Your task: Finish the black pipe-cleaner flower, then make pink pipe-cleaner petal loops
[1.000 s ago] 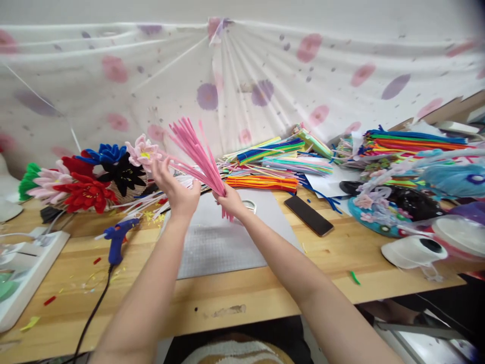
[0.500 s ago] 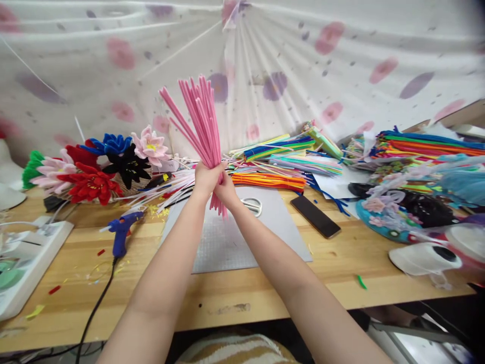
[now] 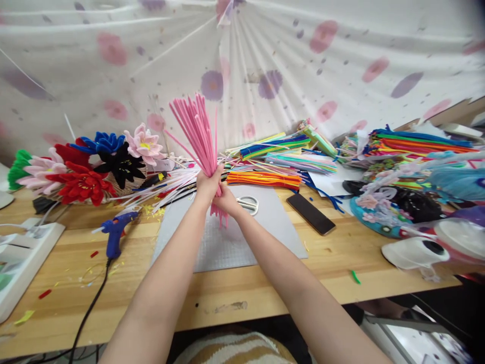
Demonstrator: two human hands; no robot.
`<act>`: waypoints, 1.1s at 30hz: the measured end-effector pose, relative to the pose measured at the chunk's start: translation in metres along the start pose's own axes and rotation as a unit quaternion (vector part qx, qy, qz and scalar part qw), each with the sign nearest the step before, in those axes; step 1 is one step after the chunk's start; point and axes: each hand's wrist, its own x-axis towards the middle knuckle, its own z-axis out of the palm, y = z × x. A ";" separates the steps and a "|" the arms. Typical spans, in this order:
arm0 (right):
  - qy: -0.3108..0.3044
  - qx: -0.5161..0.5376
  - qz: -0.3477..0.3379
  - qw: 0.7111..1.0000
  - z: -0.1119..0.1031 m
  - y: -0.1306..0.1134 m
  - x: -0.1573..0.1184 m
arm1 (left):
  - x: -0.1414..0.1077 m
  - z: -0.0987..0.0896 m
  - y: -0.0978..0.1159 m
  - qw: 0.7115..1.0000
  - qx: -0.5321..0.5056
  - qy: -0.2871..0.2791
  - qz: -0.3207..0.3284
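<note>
A thick bundle of pink pipe cleaners [image 3: 196, 132] stands nearly upright above the grey cutting mat [image 3: 261, 242], its upper ends fanned out and leaning left. My left hand [image 3: 208, 186] is wrapped round the middle of the bundle. Just below and to the right, my right hand [image 3: 226, 200] grips the same bundle, the two hands touching. The lower ends poke out beneath my hands, over the mat. White-handled scissors [image 3: 250, 204] lie on the mat beside my right wrist, partly hidden by it.
To the left are a blue glue gun [image 3: 115, 232], a white power strip [image 3: 28, 268] and fuzzy flowers [image 3: 87, 184]. Bundles of orange pipe cleaners [image 3: 265, 179] and other colours line the back. A phone [image 3: 310, 214] lies right of the mat, with a white spool-like object [image 3: 415, 253] farther right.
My hands and the pink bundle have come down slightly. Its upper ends are spread differently, with one stem now sticking up apart on the right. The view has shifted a little.
</note>
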 end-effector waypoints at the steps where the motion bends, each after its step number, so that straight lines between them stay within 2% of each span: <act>1: -0.038 0.000 0.025 0.999 0.001 -0.004 -0.002 | 0.003 -0.001 0.005 1.000 -0.014 0.002 0.003; 4: -0.121 0.006 0.100 0.988 0.003 -0.012 -0.010 | 0.009 -0.007 0.018 0.996 -0.075 -0.025 -0.035; 6: -0.120 -0.027 0.119 0.985 0.000 -0.015 -0.016 | 0.007 -0.014 0.020 0.988 -0.113 -0.060 -0.088; 8: -0.121 -0.109 0.123 0.979 -0.009 -0.016 -0.022 | 0.000 -0.022 0.014 0.975 -0.153 -0.083 -0.140; 10: -0.165 -0.199 0.132 0.957 -0.023 -0.016 -0.029 | -0.011 -0.031 0.000 0.959 -0.197 -0.068 -0.191; 13: -0.272 -0.295 0.155 0.903 -0.047 -0.010 -0.039 | -0.031 -0.044 -0.032 0.923 -0.245 0.002 -0.297; 16: -0.296 -0.372 0.169 0.863 -0.065 0.000 -0.043 | -0.041 -0.052 -0.060 0.886 -0.261 0.034 -0.381; 18: -0.277 -0.421 0.165 0.848 -0.073 0.007 -0.039 | -0.036 -0.055 -0.070 0.874 -0.287 0.068 -0.385; 21: -0.218 -0.503 0.137 0.825 -0.085 0.015 -0.025 | -0.016 -0.055 -0.073 0.878 -0.292 0.089 -0.370; 23: -0.187 -0.533 0.123 0.816 -0.094 0.018 -0.014 | 0.002 -0.055 -0.072 0.885 -0.281 0.093 -0.359; 27: -0.169 -0.552 0.102 0.810 -0.110 0.026 0.003 | 0.031 -0.061 -0.076 0.905 -0.238 0.090 -0.341; 33: -0.158 -0.586 0.038 0.794 -0.115 0.037 0.018 | 0.062 -0.075 -0.085 0.942 -0.159 0.098 -0.278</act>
